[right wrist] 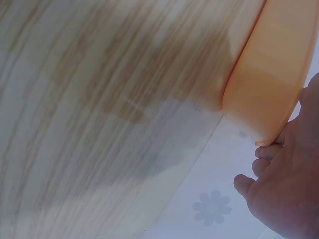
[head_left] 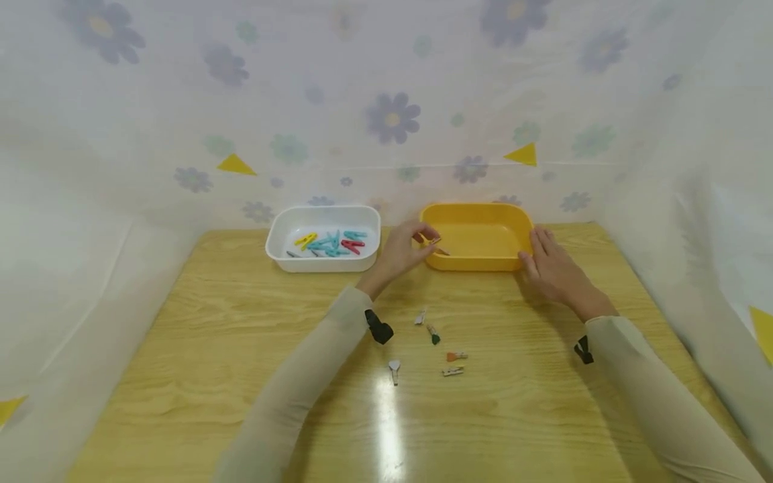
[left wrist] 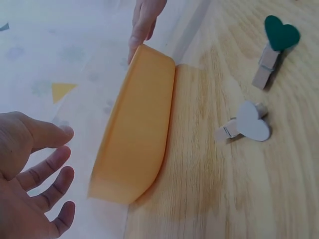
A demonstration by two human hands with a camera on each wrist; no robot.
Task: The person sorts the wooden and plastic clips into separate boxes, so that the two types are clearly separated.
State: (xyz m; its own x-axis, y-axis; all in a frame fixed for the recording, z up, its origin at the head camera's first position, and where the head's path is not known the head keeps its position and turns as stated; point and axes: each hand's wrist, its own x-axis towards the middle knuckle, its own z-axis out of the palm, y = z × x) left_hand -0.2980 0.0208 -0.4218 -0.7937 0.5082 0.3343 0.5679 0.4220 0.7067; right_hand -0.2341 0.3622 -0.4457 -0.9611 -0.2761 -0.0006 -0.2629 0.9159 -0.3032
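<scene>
Yellow tray [head_left: 483, 263] at one o'clock from the loose pegs [head_left: 433, 334].
The right hand [head_left: 557, 274] clamps its three o'clock end; at nine o'clock the left hand [head_left: 401, 248] has a small peg [head_left: 436, 240] at its fingertips, pinched or freed I cannot tell. A clumsy release over the rim could spill it outside; a right-hand tug could shift the tray.

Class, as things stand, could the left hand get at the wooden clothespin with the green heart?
Probably yes: the left hand would need to draw back from the yellow plastic tub, but the clothespin lies uncovered on the wood-grain table.
</scene>
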